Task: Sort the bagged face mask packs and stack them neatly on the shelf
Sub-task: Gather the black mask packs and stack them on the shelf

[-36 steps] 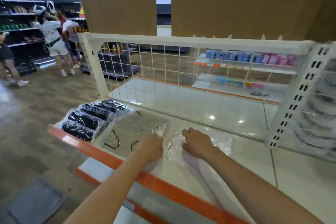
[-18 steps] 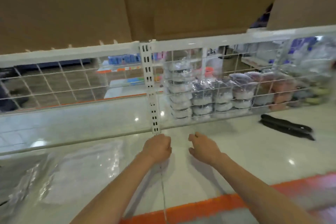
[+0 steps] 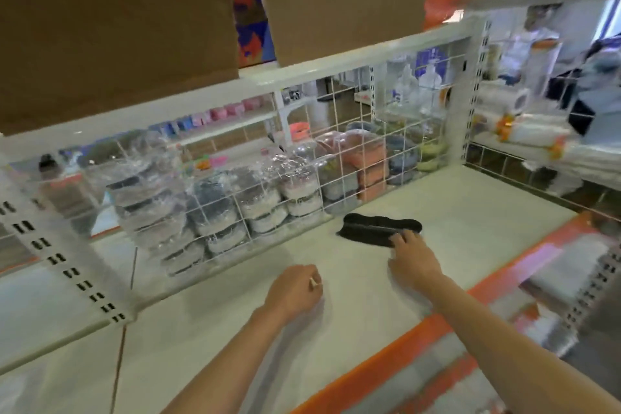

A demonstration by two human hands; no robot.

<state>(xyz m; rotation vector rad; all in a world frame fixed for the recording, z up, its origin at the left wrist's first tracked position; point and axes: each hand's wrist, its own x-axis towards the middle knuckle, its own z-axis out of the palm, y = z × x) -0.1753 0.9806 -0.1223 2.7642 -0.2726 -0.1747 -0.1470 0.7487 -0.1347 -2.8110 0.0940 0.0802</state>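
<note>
Swinging further right along the shelf [image 3: 437, 212], the view now puts the black mask pack [image 3: 379, 228] close in front, where half a second ago it lay off at the far right edge. Right hand [image 3: 411, 260] has travelled out to it: fingertips sit on the near end of the pack, fingers curled over its edge, though blur keeps me from telling how firm the grip is. Left hand [image 3: 292, 292] hovers low over the white shelf surface, fingers curled in, thumb and forefinger pinched together on what looks like a thin clear bag [image 3: 295, 339] trailing back under the wrist; the film is hard to make out.

Mask pack lies flat on the shelf, just in front of the white wire grid [image 3: 349, 158]. Behind that grid, stacks of clear-wrapped goods [image 3: 215, 212] stand in rows, dark and pale ones to the left, orange and green ones to the right. An orange strip [image 3: 396, 356] runs along the shelf's front edge. Brown cardboard boxes [image 3: 111, 27] sit on the level above.
</note>
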